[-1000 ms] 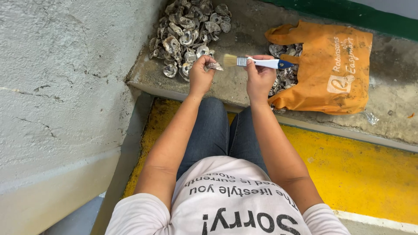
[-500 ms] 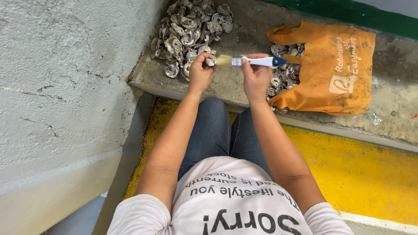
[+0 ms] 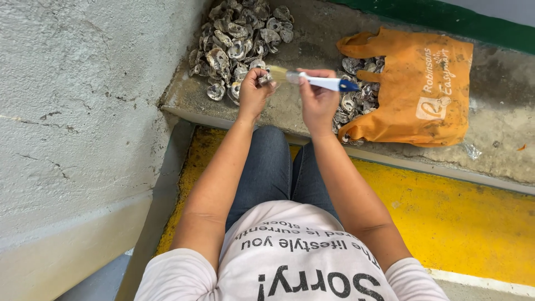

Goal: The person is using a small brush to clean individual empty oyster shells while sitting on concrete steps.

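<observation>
Oyster shell (image 3: 264,78) pinched tight in the left hand (image 3: 253,92), paintbrush (image 3: 312,81) gripped by the right hand (image 3: 316,100), shell pile (image 3: 239,39) just behind, orange bag (image 3: 415,89) right of it

Orange bag (image 3: 423,89), dirt-smudged, white print on it. Brush (image 3: 312,81): white handle, dark blue tip, pale straw bristles. Shells in the pile (image 3: 239,39) grey and off-white, mottled (same grey ones spill from the bag). Ledge (image 3: 501,145) grey concrete, stained. Floor strip (image 3: 462,223) bright yellow, white line along its edge. Wall (image 3: 72,111) pale grey, cracked. Jeans (image 3: 267,173) dark blue. Shirt (image 3: 290,262) pale pink, black lettering.
</observation>
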